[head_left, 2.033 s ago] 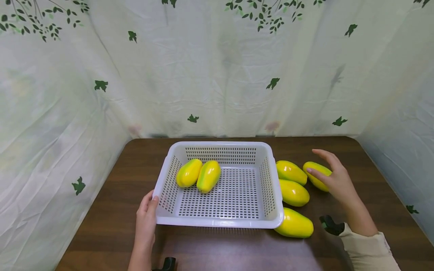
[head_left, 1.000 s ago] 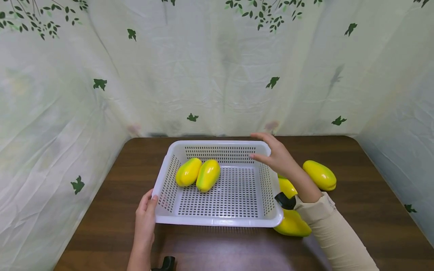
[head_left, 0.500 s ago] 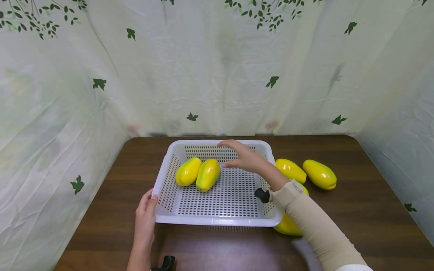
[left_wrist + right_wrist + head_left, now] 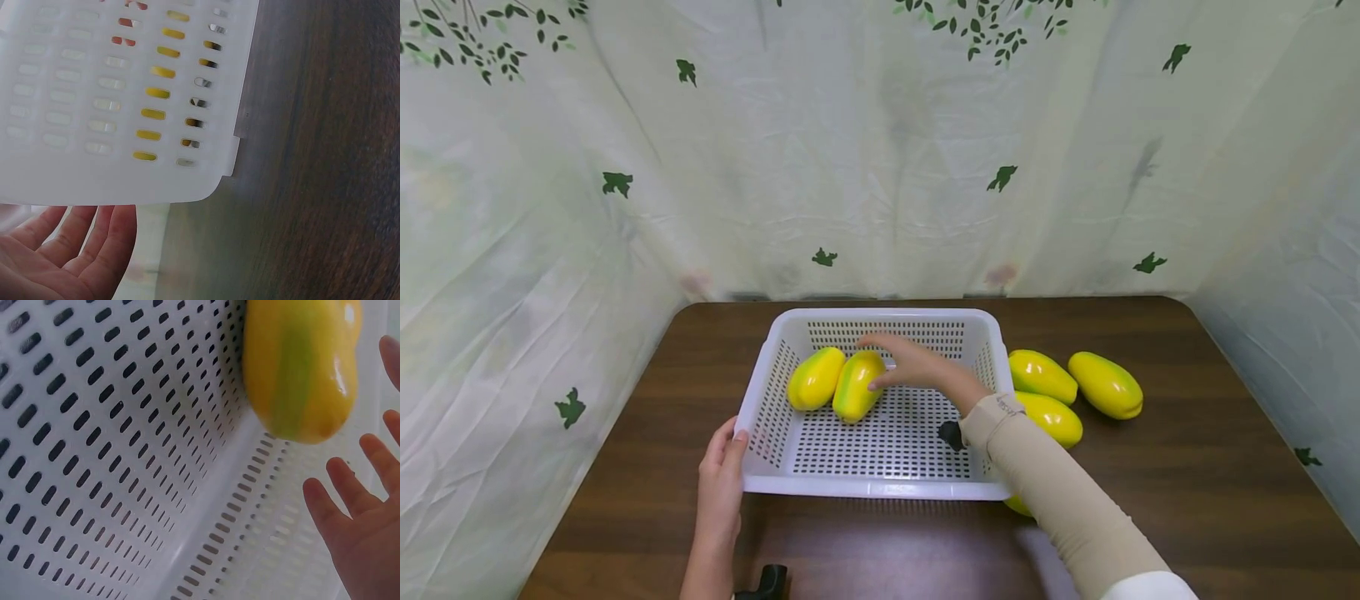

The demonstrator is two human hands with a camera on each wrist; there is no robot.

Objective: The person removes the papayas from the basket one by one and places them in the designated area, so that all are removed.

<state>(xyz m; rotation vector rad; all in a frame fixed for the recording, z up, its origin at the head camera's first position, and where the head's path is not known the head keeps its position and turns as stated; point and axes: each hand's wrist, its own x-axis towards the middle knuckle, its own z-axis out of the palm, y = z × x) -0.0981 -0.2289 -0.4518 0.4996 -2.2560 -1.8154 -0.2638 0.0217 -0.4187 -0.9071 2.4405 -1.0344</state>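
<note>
A white perforated plastic basket (image 4: 880,488) stands on the dark wooden table. My left hand (image 4: 721,471) grips its near-left rim, thumb on top; in the left wrist view the fingers (image 4: 119,240) reach up behind the basket's edge. Two glossy yellow-green papayas (image 4: 815,381) lie side by side at the basket's left. Over the basket, my right hand (image 4: 910,364) is spread beside the right-hand papaya (image 4: 853,393). In the right wrist view, a gap shows between the spread fingers (image 4: 322,503) and that papaya (image 4: 297,369), and nothing is held.
Several more papayas lie right of the basket: one (image 4: 1041,375) near its far corner, another (image 4: 1105,385) farther right, one (image 4: 1052,419) closer in. The right sleeve (image 4: 1060,492) mostly hides a further papaya (image 4: 1018,505). A printed curtain (image 4: 880,150) hangs behind the table (image 4: 1210,467).
My right hand has moved left, from beside the papayas on the table, across the basket's right rim to the papayas inside. The left hand and basket have stayed put.
</note>
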